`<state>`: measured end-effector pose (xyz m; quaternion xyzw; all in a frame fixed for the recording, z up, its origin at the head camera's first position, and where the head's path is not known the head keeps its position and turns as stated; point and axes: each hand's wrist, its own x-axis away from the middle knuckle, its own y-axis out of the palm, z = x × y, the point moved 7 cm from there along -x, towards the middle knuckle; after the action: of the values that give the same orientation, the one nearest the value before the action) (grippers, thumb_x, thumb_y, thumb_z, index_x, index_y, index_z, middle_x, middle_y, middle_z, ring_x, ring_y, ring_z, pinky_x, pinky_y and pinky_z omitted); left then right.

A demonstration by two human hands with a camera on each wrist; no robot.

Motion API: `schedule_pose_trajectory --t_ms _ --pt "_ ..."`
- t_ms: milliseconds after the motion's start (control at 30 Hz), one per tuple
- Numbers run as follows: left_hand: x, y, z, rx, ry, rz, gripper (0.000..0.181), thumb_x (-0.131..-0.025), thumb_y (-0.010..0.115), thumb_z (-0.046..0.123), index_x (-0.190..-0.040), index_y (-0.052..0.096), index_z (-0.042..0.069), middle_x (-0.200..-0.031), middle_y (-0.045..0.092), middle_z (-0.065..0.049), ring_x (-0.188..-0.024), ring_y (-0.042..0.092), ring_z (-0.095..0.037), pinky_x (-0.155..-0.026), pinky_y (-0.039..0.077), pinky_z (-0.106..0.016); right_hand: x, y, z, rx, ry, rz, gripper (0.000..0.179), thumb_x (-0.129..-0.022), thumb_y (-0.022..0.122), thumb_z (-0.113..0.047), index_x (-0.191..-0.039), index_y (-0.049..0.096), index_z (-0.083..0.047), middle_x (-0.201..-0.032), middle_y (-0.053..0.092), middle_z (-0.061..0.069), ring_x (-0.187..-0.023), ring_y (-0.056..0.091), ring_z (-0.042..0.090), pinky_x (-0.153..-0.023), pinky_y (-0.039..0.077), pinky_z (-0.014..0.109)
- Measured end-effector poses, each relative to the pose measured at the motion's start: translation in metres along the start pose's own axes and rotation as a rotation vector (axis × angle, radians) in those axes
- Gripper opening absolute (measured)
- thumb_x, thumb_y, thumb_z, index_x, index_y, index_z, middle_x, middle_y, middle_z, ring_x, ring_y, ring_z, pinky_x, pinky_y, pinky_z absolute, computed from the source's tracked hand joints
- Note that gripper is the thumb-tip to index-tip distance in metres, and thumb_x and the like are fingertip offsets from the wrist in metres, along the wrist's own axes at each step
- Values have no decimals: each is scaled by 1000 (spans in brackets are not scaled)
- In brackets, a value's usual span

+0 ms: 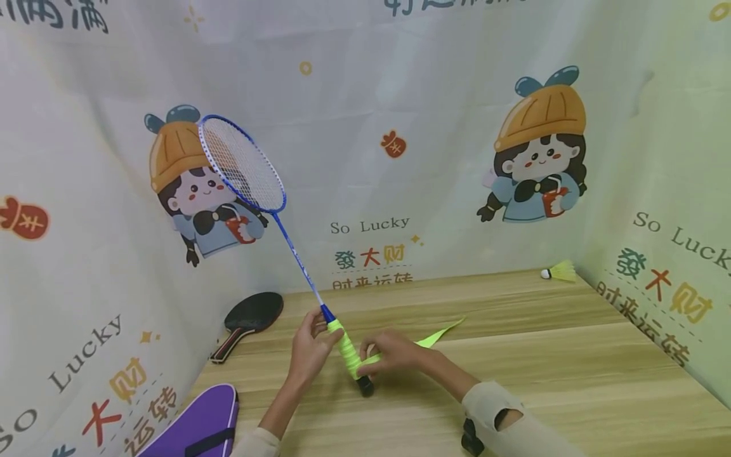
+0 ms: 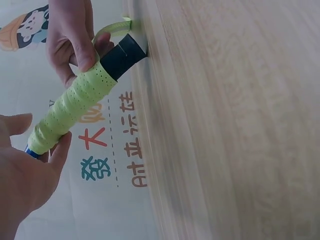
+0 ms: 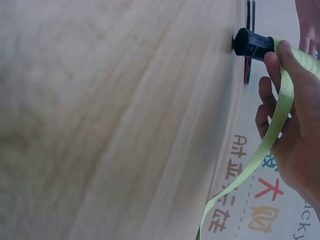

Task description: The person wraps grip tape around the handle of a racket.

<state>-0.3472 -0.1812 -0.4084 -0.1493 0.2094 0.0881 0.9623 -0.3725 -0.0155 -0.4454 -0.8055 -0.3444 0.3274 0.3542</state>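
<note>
A blue badminton racket [image 1: 298,259] slants up to the left with its head raised before the backdrop. Lime-green perforated grip tape [image 2: 75,102] winds around most of its handle, while the black butt end [image 2: 122,57] shows bare, low over the table. My left hand [image 1: 311,352] holds the handle's upper part beside the blue cone. Down by the butt end, my right hand [image 1: 395,352] pinches the tape between thumb and fingers. From there the tape's loose tail [image 3: 257,157] runs past the palm and trails out to the right.
On the wooden table [image 1: 571,368], a black table tennis bat [image 1: 254,312] lies at the back left. A purple case [image 1: 200,422] with a black strap is at the front left. A yellow shuttlecock [image 1: 559,271] rests at the far right corner, near the printed backdrop [image 1: 354,171].
</note>
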Motion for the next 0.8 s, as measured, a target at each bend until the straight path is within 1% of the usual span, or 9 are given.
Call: schedule_pose_trajectory --t_ms 67,133,200,300,367,433,567,667,800 --pt "0 0 0 -17 16 33 53 -85 83 0 -132 59 0 -120 70 -19 -108 68 -34 -103 50 -55 0 2 -1 -5 -11 -7 20 -91 82 -29 -92 67 -15 -66 74 -7 -56 59 -8 -56 41 14" --pt "-1 0 0 -36 37 61 52 -82 86 -1 -128 62 -1 -118 73 -20 -103 70 -34 -98 53 -56 2 4 0 -26 -10 -24 18 -93 81 -28 -91 67 -15 -69 75 -6 -63 62 -7 -61 44 13" --pt "-1 1 0 -50 43 76 51 -80 87 -2 -126 64 -1 -116 74 -20 -99 72 -34 -93 55 -55 4 3 3 -58 2 -36 15 -94 80 -24 -91 69 -14 -76 76 -7 -75 67 -4 -70 50 14" --pt "-2 3 1 -55 46 71 50 -81 85 -4 -127 65 -2 -116 74 -20 -99 73 -34 -90 58 -52 7 -1 10 -77 23 -42 9 -95 79 -21 -93 74 -13 -88 77 -7 -92 71 1 -85 55 19" --pt "-3 2 1 -56 39 58 50 -82 83 -5 -129 65 -1 -118 73 -20 -101 73 -34 -89 59 -46 8 -6 11 -73 18 -38 9 -95 79 -20 -94 75 -12 -92 77 -5 -93 72 3 -85 56 20" --pt "-3 1 1 -49 33 45 49 -84 82 -5 -129 65 -1 -120 72 -22 -103 73 -34 -86 60 -36 9 -11 10 -54 -4 -31 10 -95 79 -20 -94 76 -10 -93 78 -3 -90 72 3 -82 56 19" --pt "-3 0 2 -15 23 25 53 -84 79 -9 -134 61 -5 -121 71 -25 -106 72 -36 -78 57 -21 7 -14 7 -29 -44 -20 11 -94 79 -19 -96 75 -9 -92 78 -1 -85 71 0 -78 56 18" --pt "-3 -1 1 0 8 18 56 -85 77 -11 -137 58 -7 -121 71 -25 -106 71 -37 -76 57 -19 6 -11 7 -47 -38 -40 12 -95 78 -19 -98 72 -9 -86 79 0 -80 72 3 -72 53 16" --pt "-3 -2 -2 -7 -20 2 55 -87 75 -10 -138 57 -6 -123 71 -24 -109 70 -36 -79 56 -19 4 -7 6 -85 -23 -93 18 -97 76 -19 -108 68 -8 -79 78 4 -72 74 10 -63 47 15"
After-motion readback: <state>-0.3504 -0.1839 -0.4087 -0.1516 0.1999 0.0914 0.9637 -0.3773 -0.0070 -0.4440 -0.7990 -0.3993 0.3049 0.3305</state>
